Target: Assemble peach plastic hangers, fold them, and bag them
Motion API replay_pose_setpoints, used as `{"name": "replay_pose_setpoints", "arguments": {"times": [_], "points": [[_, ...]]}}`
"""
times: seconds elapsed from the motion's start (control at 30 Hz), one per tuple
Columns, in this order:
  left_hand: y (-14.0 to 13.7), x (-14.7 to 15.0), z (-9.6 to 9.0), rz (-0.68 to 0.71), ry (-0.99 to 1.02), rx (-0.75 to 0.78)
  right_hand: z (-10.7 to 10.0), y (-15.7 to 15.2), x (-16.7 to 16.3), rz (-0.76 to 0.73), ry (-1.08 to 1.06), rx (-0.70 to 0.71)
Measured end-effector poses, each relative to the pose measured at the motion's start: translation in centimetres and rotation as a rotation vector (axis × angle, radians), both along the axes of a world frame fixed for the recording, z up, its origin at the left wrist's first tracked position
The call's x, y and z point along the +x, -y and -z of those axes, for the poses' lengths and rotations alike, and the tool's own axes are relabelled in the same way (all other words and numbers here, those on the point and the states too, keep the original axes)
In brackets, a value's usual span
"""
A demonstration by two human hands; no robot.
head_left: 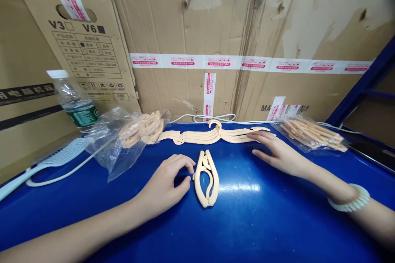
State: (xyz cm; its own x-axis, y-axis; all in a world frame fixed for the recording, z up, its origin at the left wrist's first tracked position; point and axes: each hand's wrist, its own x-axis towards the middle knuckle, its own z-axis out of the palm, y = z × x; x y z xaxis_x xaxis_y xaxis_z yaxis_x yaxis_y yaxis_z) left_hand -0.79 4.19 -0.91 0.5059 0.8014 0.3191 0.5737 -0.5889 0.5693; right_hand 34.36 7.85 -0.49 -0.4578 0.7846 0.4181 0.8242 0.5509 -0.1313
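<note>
Left hand (169, 178): it comes, with its forearm (101, 226), nearest to the camera; thumb and fingers are curved with a gap between them, and they pinch nothing.
Folded hanger: just right of the left fingertips lies a cream-coloured plastic folding hanger (216, 181), its two arms closed together and pointing away from the person; whether the fingertips touch it, I cannot tell.
Right hand (276, 152): it is held flat, fingers extended and thumb apart, gripping nothing; its fingertips are over the end of the row, contact not certain.
Unfolded row: left of the right fingertips and beyond the left hand, several cream plastic hangers (200, 136) are spread to full width, close together.
Progress: by my judgement, the row is the unfolded part; the single hanger before the left hand is not yet unfolded, and more pieces are bagged.
Bags: beyond the left hand, to its left, one crinkled clear plastic bag (115, 164) with cream pieces; right of the right hand, another clear plastic bag (311, 133) with slim cream pieces.
Farther left: a pale blue hairbrush (64, 154) and a green-labelled clear bottle (82, 111).
</note>
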Motion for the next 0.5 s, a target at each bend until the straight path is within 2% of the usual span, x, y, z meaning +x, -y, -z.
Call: {"name": "replay_pose_setpoints", "arguments": {"times": [0.5], "points": [[0.01,0.08,-0.10,0.031,0.028,-0.003,0.44,-0.33,0.12,-0.028,-0.015,-0.094]]}}
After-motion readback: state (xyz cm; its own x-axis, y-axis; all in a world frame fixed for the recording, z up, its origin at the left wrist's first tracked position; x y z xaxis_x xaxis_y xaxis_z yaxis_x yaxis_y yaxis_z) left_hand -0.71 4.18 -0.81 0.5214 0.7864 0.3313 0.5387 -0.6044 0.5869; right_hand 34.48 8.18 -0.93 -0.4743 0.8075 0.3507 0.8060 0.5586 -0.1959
